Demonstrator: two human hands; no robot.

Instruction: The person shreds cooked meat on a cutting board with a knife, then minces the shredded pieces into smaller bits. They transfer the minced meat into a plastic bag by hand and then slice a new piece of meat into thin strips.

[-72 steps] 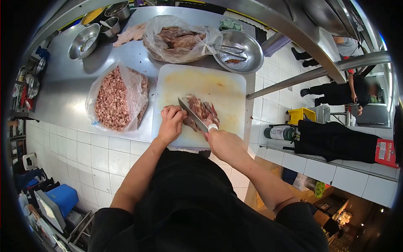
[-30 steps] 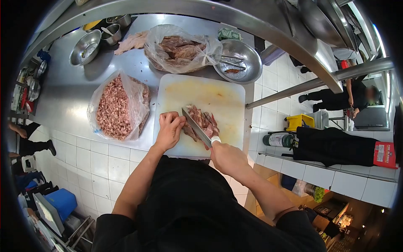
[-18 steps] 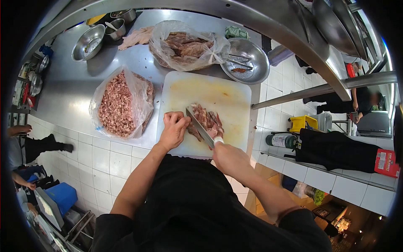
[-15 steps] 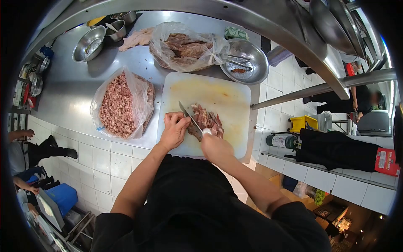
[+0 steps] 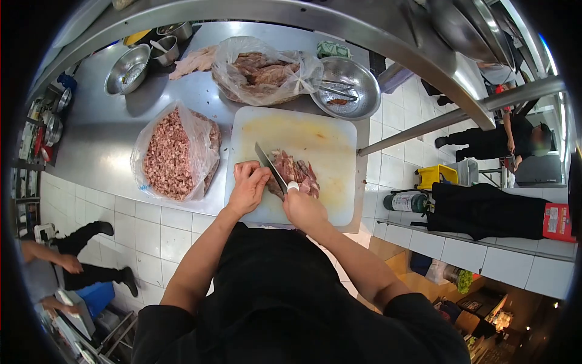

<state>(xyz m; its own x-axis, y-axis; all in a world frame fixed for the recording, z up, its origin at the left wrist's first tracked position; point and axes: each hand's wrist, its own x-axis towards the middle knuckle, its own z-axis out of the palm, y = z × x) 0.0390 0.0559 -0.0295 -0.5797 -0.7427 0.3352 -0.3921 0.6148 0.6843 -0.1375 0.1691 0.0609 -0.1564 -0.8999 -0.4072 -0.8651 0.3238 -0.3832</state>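
On the white cutting board [image 5: 333, 151] lies a pile of dark red meat [image 5: 298, 171], partly cut into strips. My right hand [image 5: 305, 209] is wrapped round the white handle of a knife [image 5: 271, 167], whose blade slants up and left along the meat's left edge. My left hand [image 5: 248, 187] is closed just left of the blade, its fingertips pressed on a piece of meat mostly hidden under them. To the left stands a clear bag of diced meat [image 5: 168, 155]. Behind the board is an open bag of larger meat pieces [image 5: 267, 70].
A metal bowl with tongs [image 5: 357, 82] stands behind the board at the right. Another metal bowl [image 5: 128, 70] is at the back left. A metal post [image 5: 424, 129] crosses at the right. Co-workers [image 5: 60, 261] [image 5: 512, 133] stand on both sides.
My right hand and the knife have shifted slightly left, with the blade further up along the meat. The co-worker at the left has stepped closer into view.
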